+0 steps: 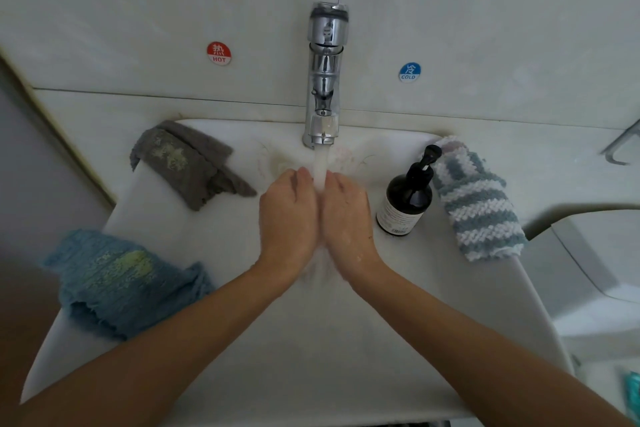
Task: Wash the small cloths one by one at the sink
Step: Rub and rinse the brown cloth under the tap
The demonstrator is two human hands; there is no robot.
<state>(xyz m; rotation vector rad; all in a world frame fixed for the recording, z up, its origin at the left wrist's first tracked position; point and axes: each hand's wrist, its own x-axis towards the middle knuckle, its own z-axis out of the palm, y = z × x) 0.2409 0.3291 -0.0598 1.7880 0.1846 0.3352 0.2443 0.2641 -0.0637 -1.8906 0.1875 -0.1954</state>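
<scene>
My left hand point(286, 215) and my right hand point(346, 213) are side by side under the running water from the chrome tap point(323, 80), over the white sink point(242, 340). Neither hand holds anything; their fingers curve loosely downward. A grey cloth point(188, 163) with pale stains lies on the sink's left rim. A blue cloth point(121, 282) with a yellowish stain hangs over the near left rim. A grey-and-white striped cloth point(478, 201) lies on the right rim.
A dark pump bottle point(407, 198) stands on the right rim, close to my right hand. Red HOT point(219, 53) and blue COLD point(409, 72) stickers sit on the wall beside the tap. A white fixture point(595, 253) is at the right.
</scene>
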